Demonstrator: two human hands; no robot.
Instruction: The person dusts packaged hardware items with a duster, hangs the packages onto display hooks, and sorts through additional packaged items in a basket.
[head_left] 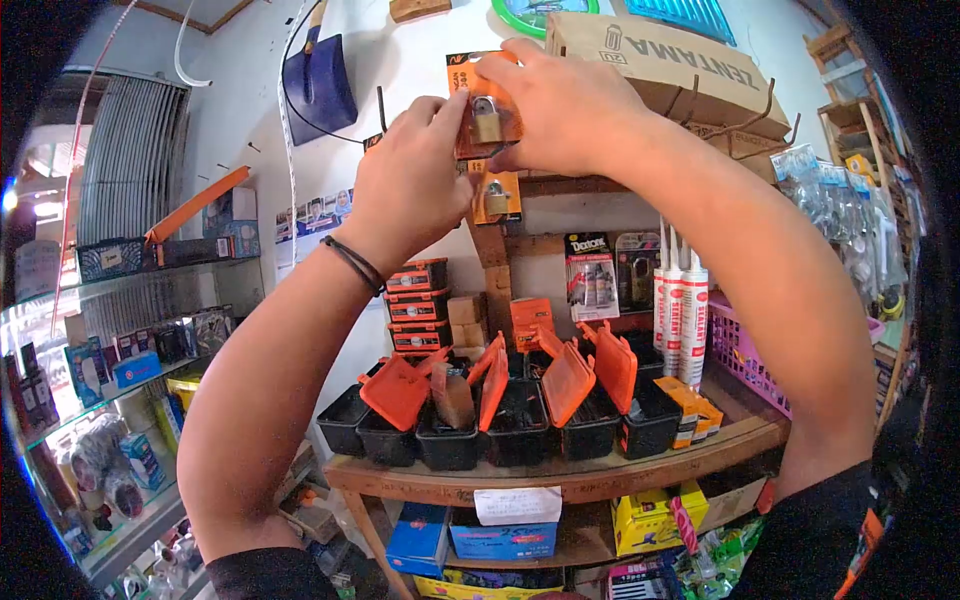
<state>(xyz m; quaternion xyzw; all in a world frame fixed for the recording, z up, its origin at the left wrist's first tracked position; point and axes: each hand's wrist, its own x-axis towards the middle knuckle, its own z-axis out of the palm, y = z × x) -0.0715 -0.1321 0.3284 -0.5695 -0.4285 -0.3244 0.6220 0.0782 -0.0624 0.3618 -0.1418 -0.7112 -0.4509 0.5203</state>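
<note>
Both my hands are raised at the wall, on either side of a padlock in an orange blister pack. My left hand, with a dark band at the wrist, has its fingers closed on the pack's left edge. From the right, my right hand grips the same pack by its top and side. Just below it hangs a second packed padlock, partly covered by the first. Another orange card edge shows behind my left hand, beside a dark hook.
Black boxes with orange lids stand open on the wooden shelf below. White sealant tubes and a pink basket are to the right. A carton sits at upper right above metal hooks. A glass display is left.
</note>
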